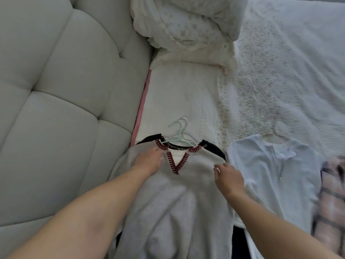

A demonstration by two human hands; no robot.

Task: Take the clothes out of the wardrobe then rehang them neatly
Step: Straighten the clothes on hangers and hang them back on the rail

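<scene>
A grey V-neck sweater [179, 199] with dark red stitched trim lies on the bed, on top of a black garment [214, 146] and a bunch of pale hangers [179, 135]. My left hand [149, 161] rests on the sweater's left shoulder with its fingers laid flat on the cloth. My right hand [228, 177] hovers over the sweater's right shoulder, fingers loosely curled, holding nothing that I can see. A light blue shirt [274, 172] on a thin hanger [272, 131] lies to the right.
A white textured bedspread [280, 81] covers the bed. A crumpled white duvet [186, 30] is heaped at the back. A padded grey headboard [56, 109] fills the left. A pink plaid garment [332, 202] lies at the right edge.
</scene>
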